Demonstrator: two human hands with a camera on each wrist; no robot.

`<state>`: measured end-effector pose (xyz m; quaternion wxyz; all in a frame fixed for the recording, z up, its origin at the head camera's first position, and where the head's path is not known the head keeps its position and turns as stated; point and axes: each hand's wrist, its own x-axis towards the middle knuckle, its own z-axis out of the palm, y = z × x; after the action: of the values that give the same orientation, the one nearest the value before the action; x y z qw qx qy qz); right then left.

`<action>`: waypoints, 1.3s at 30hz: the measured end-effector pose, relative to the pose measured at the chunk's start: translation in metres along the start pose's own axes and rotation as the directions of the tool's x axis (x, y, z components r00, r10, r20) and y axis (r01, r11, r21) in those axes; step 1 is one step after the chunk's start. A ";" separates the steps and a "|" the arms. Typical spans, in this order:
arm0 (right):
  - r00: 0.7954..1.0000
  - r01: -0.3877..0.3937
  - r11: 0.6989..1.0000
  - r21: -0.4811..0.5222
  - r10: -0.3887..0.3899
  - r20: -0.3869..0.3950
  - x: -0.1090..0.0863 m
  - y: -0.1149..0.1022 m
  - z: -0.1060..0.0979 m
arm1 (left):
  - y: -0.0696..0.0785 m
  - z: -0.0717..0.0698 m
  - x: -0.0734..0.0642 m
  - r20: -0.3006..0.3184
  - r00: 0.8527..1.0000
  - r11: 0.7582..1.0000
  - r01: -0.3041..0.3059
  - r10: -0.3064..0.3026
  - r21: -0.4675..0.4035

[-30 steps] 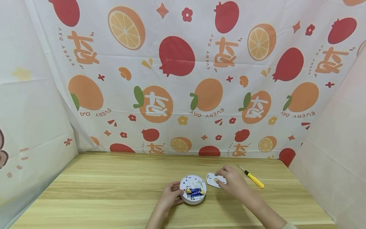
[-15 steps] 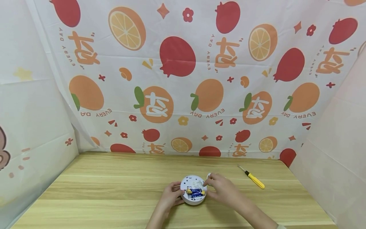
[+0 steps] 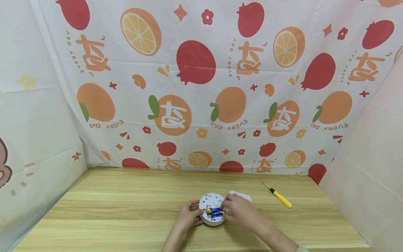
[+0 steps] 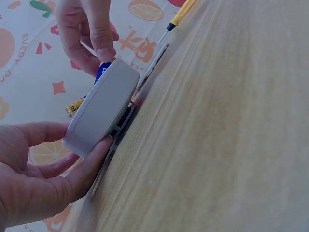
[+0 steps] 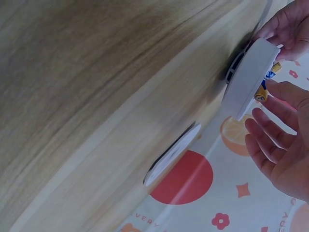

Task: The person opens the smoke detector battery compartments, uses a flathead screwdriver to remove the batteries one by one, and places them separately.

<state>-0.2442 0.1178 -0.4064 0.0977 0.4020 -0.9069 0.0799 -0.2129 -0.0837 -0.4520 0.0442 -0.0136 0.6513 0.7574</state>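
A round white smoke alarm stands with its underside facing up and blue-and-yellow batteries in it. My left hand grips its left side, thumb on the rim and fingers beneath, as the left wrist view shows. At the alarm's right edge, my right hand pinches the yellow end of one battery between thumb and forefinger; the other fingers are spread loosely. In the left wrist view another battery end sticks up above the alarm's face. Behind the right hand lies a flat white mounting plate, partly hidden.
A screwdriver with a yellow handle lies to the right on the wooden table. Fruit-printed cloth hangs behind the table, with pale cloth at both sides.
My right hand has left the mounting plate and moved leftward onto the alarm's battery. The left hand keeps its hold on the alarm.
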 end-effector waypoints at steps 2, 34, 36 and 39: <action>1.000 0.007 1.000 -0.014 -0.007 0.001 0.000 0.000 0.001 | 0.000 0.000 0.000 0.000 1.000 1.000 -0.004 0.004 -0.001; 0.999 0.045 0.998 -0.054 -0.046 -0.020 0.002 -0.002 0.002 | 0.001 0.001 -0.001 -0.005 1.000 1.000 0.000 0.000 -0.004; 0.998 0.052 0.997 -0.050 -0.053 -0.034 0.001 -0.002 0.002 | 0.000 0.001 -0.001 -0.005 1.000 1.000 0.001 -0.001 -0.005; 0.998 0.047 0.998 -0.038 -0.049 -0.041 -0.001 -0.001 0.002 | 0.000 0.001 -0.001 -0.005 1.000 1.000 0.001 -0.001 -0.003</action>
<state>-0.2432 0.1177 -0.4082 0.1262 0.4201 -0.8960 0.0691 -0.2122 -0.0828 -0.4516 0.0430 -0.0158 0.6501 0.7584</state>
